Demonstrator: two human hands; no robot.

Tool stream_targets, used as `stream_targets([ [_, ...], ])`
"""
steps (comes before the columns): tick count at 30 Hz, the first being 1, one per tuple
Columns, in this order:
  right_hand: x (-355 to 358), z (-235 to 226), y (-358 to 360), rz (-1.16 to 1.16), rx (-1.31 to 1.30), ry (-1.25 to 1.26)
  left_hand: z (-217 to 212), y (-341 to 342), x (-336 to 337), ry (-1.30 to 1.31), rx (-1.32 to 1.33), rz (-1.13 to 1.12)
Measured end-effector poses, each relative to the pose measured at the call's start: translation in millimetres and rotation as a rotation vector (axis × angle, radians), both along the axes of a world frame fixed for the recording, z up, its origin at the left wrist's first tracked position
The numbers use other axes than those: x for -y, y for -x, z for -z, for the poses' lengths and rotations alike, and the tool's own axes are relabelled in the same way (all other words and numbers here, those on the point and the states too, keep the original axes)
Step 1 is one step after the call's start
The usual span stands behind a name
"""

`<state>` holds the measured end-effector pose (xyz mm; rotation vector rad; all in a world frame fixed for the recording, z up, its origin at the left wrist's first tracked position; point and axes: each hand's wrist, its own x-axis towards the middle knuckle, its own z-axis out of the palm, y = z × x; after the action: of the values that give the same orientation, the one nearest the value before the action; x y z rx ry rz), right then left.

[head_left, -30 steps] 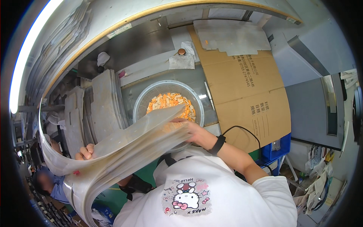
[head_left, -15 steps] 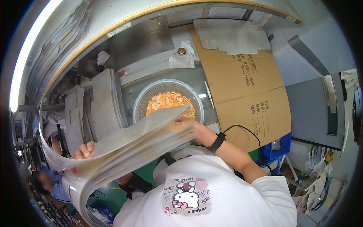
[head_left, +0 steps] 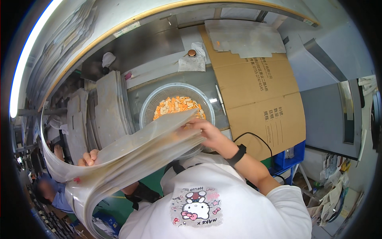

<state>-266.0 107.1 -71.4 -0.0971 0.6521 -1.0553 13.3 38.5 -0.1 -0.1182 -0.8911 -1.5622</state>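
A bundle of translucent plastic sheets (head_left: 137,149) lies slantwise in front of my body, its layers fanned apart toward the right end. My left hand (head_left: 89,158) is closed over the far edge of the bundle near its left end; only the fingers show. At the right end my right hand (head_left: 205,131) grips the sheet edges, with some fingertips hidden between the layers. Just beyond the sheets stands a round grey perforated basket (head_left: 148,106) holding many small orange and cream pieces (head_left: 177,105); the sheets cover its near side.
Flattened cardboard (head_left: 258,95) covers the right of the bench, with a flat grey sheet (head_left: 244,38) at its far end. Stacked grey boards (head_left: 112,103) stand to the left. A blue bin (head_left: 289,157) sits at right. Another person (head_left: 55,195) is at the lower left.
My right hand has shifted slightly to the right and shows more of its back and fingers. The left hand and the sheets have barely moved.
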Motion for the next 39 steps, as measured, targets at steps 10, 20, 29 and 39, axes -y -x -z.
stream_targets([
  [10,-11,-17,7,0.031,0.240,0.209,23,-34,12,0.077,-0.048,-0.059],
  [20,-6,-19,2,-0.009,0.144,0.172,10,-13,2,0.026,-0.026,-0.081],
  [29,2,-22,2,-0.126,0.040,0.051,6,-21,7,0.114,-0.001,-0.104],
  [39,6,-10,6,0.067,0.125,-0.067,10,-20,6,0.111,-0.037,-0.105],
])
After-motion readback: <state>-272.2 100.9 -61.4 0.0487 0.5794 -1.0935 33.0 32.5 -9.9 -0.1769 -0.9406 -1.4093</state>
